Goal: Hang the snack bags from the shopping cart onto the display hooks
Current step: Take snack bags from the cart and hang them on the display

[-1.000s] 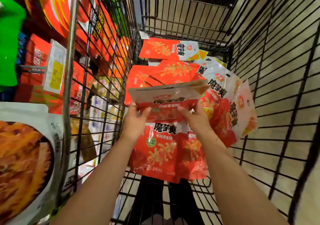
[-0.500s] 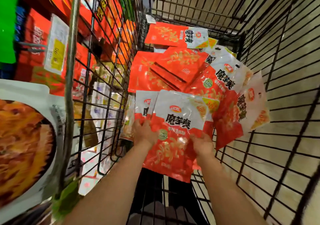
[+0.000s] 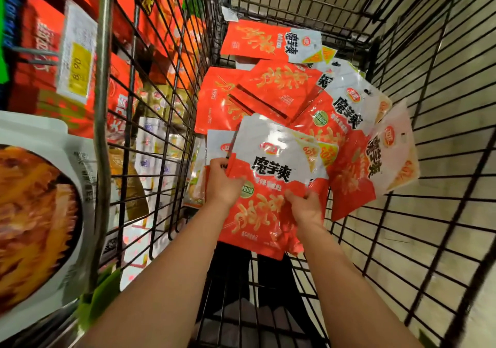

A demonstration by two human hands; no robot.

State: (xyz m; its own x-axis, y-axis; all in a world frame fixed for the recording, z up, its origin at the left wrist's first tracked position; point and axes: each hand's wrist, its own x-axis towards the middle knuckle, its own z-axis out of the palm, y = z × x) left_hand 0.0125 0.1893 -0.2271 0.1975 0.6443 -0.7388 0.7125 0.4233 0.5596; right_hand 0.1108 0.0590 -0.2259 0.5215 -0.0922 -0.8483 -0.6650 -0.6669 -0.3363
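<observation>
Hands, left (image 3: 222, 184) and right (image 3: 306, 208), grip one snack bag (image 3: 271, 186) between them.

The snack bag (image 3: 271, 184) at the centre is orange-red below and white on top, with black characters, a red oval logo, a green round badge and pale yellow noodle shapes. At twelve o'clock, more bags (image 3: 268, 90) share that orange-red and white. The cart (image 3: 429, 122) has black wire. At nine o'clock, a white price tag (image 3: 76, 52) bears a yellow patch.

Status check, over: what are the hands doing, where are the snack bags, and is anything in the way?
Left hand and right hand grip a stack of snack bags over the shopping cart. Loose bags remain inside. Cart's wire wall stands between hands and shelves.
</observation>
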